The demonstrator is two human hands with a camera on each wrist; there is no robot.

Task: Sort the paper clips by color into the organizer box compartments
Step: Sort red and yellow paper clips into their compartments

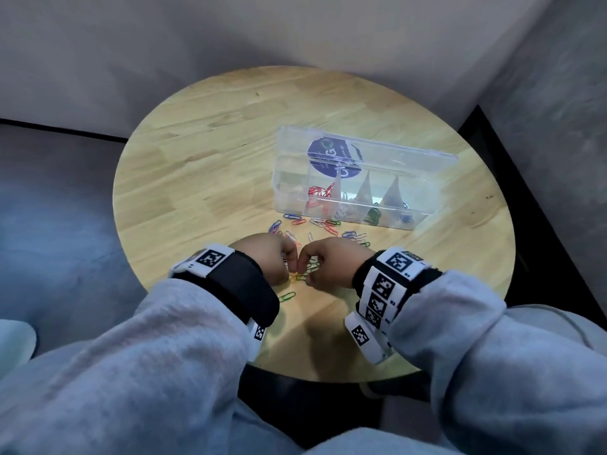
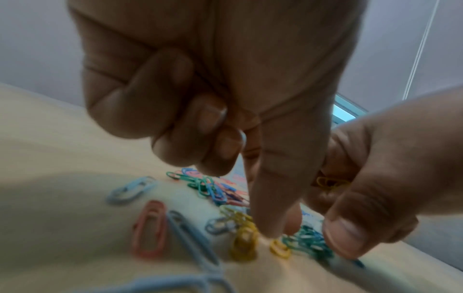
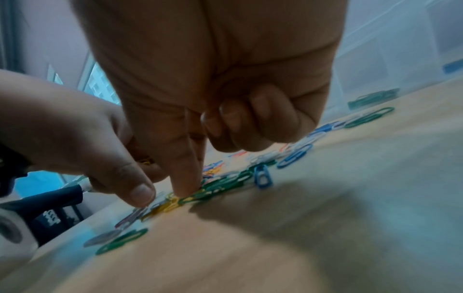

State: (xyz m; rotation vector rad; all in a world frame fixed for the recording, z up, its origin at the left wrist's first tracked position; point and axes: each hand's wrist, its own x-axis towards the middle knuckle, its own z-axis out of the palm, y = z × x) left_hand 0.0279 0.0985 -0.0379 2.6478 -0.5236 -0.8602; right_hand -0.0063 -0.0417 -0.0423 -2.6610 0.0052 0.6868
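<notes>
Mid-sort, yellow round: both hands down on loose paper clips [image 1: 315, 231] at near edge of table [image 1: 203, 133], organizer box [image 1: 358, 192] open just beyond w/ red, white, green, blue already in compartments. Left hand [image 1: 266, 261] pinching at yellow clips [image 2: 244, 241], other fingers curled; right hand [image 1: 328, 262] curled round a few yellow clips, thumb and forefinger down by the pile. Next, probably: lift the pinch clear w/o snagging green clips [image 2: 309, 244] touching them, then drop yellows in a free compartment.
</notes>
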